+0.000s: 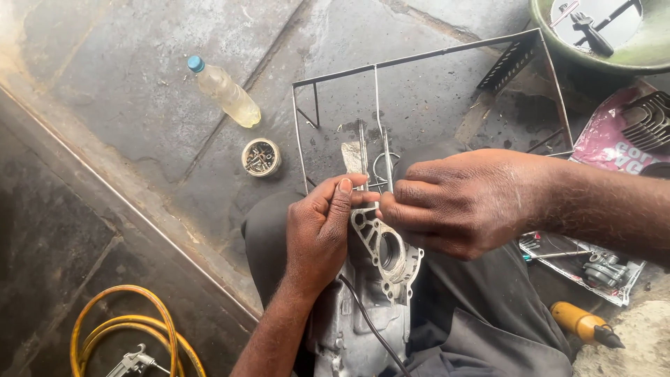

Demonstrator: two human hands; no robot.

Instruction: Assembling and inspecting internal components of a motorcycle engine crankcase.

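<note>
We hold a grey cast-metal housing (373, 279) across our lap, its long body running down between our knees and its flanged end with the round bore (391, 251) turned up toward us. Our left hand (317, 237) steadies the top of that flange, thumb and forefinger closed together on a thin pale strip (366, 198) at the upper edge. Our right hand (464, 204) comes in from the other side, its fingers bunched shut and pinching something small at the same spot; what it is, we cannot tell, since the fingers cover it.

We judge the housing to be rigid and fairly heavy, an aluminium-looking casting that will not flex. Its surface looks dull and greasy, so it may slip in a bare grip. The safest hold seems to be the thick body or the flange ears with their bolt holes, not the thin edges. The little part between our fingertips looks light and easy to drop. A dark cable (370, 324) trails down over the casting.

Around us on the concrete floor (139, 91) lie a plastic bottle (225, 91) of pale liquid, a small tin of screws (261, 156), a bent wire frame (419, 59), a yellow hose (125, 328), a yellow-handled screwdriver (585, 324) and a green basin (649, 56).
</note>
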